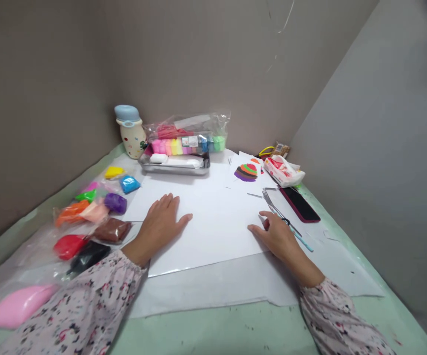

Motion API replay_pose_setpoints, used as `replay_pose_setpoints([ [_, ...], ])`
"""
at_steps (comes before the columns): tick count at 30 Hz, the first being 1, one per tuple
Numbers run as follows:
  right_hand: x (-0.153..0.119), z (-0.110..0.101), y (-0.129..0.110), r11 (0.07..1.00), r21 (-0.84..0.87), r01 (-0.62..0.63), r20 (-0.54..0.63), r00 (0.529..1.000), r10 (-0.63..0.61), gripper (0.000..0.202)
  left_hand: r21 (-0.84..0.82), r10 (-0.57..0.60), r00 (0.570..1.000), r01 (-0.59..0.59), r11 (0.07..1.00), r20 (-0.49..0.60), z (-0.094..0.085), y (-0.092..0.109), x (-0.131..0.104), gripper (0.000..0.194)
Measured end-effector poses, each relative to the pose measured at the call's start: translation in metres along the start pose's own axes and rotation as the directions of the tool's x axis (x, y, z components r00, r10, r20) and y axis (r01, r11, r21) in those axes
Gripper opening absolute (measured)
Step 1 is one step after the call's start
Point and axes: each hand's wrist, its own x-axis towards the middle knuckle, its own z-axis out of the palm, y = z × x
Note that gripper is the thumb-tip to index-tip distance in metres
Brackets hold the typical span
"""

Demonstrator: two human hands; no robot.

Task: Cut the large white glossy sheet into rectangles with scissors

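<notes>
**Two Empty Hands at a White Sheet, with Bagged Colours and Tools**

Landmark: one large white sheet (213, 241), lying on a paler-edged under-layer of paper (235, 278) over a green table (198, 333).

Left hand (163, 219): palm down on the left part of the sheet, fingers extended close together, thumb spread wide; holding nothing.

Right hand (274, 234): at the sheet's right edge, fingers loosely bent, thumb and forefinger parted; apparently holding nothing, though its underside is hidden.

Left of the sheet, soft coloured material in clear wrappers: yellow packet (114, 172), blue packet (129, 184), magenta packet (92, 186), green packet (86, 195), purple packet (115, 202), orange packet (72, 212), peach packet (95, 212), brown packet (112, 230), red packet (69, 246), black packet (88, 256). One large pink packet (21, 305), nearest the wearer.

Beyond the sheet's far left corner: cream bottle (132, 140) with blue lid, upright.

At the sheet's far edge: metal tray (176, 171) containing white packages (184, 161); above it, a clear bag (198, 123) of many-coloured pieces.

At the sheet's far right: small paper bearing a banded, multicoloured mound (246, 172), drawn or modelled, unclear at this distance. Just beyond, tissue pack (283, 171).

Right of the sheet: fork (266, 197); teal stick (304, 241), beside the right hand; dark-faced phone (300, 204) in a red case, lying flat.
</notes>
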Motion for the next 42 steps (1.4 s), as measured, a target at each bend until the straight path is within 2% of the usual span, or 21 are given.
replay_pose_setpoints([
  [4, 0.003, -0.007, 0.004, 0.992, 0.113, -0.062, 0.012, 0.998, 0.061, 0.048, -0.039, -0.020, 1.000, 0.020, 0.999, -0.009, -0.003, 0.002, 0.000, 0.068],
  [8, 0.007, -0.014, 0.004, 0.971, 0.225, -0.082, 0.045, 0.996, 0.074, 0.025, -0.154, -0.094, 0.995, 0.089, 0.984, -0.028, -0.009, 0.003, 0.001, 0.071],
  [18, 0.012, -0.022, 0.008, 0.875, 0.479, -0.071, -0.006, 0.996, 0.085, 0.028, -0.394, -0.237, 0.964, 0.174, 0.903, -0.117, -0.021, 0.005, 0.001, 0.063],
  [23, 0.014, -0.027, 0.009, 0.764, 0.640, -0.088, -0.006, 0.993, 0.120, 0.032, -0.498, -0.323, 0.918, 0.173, 0.850, -0.231, -0.024, 0.002, 0.001, 0.062],
  [27, 0.015, -0.037, 0.004, 0.646, 0.758, -0.086, 0.027, 0.995, 0.100, 0.029, -0.653, -0.401, 0.861, 0.111, 0.749, -0.313, -0.019, -0.005, 0.004, 0.061],
  [31, 0.011, -0.055, -0.008, 0.497, 0.867, -0.027, 0.020, 1.000, 0.020, 0.034, -0.829, -0.493, 0.844, 0.114, 0.548, -0.209, -0.017, -0.009, 0.006, 0.064],
  [34, 0.001, -0.072, -0.017, 0.359, 0.920, 0.159, -0.164, 0.986, -0.016, 0.034, -0.871, -0.500, 0.851, 0.114, 0.477, -0.162, -0.018, -0.008, 0.006, 0.063],
  [36, -0.009, -0.082, -0.022, 0.388, 0.871, 0.302, -0.327, 0.945, -0.002, 0.029, -0.879, -0.492, 0.855, 0.100, 0.467, -0.164, -0.018, -0.007, 0.005, 0.064],
  [39, -0.028, -0.094, -0.029, 0.539, 0.717, 0.442, -0.495, 0.867, -0.053, 0.020, -0.915, -0.452, 0.882, 0.065, 0.399, -0.134, -0.021, -0.003, 0.005, 0.066],
  [41, -0.041, -0.099, -0.035, 0.652, 0.564, 0.507, -0.501, 0.838, -0.218, 0.018, -0.940, -0.417, 0.905, 0.066, 0.334, -0.085, -0.026, 0.000, 0.004, 0.067],
  [42, -0.046, -0.100, -0.038, 0.692, 0.477, 0.542, -0.444, 0.828, -0.343, 0.021, -0.944, -0.410, 0.910, 0.080, 0.320, -0.062, -0.028, 0.002, 0.004, 0.068],
])
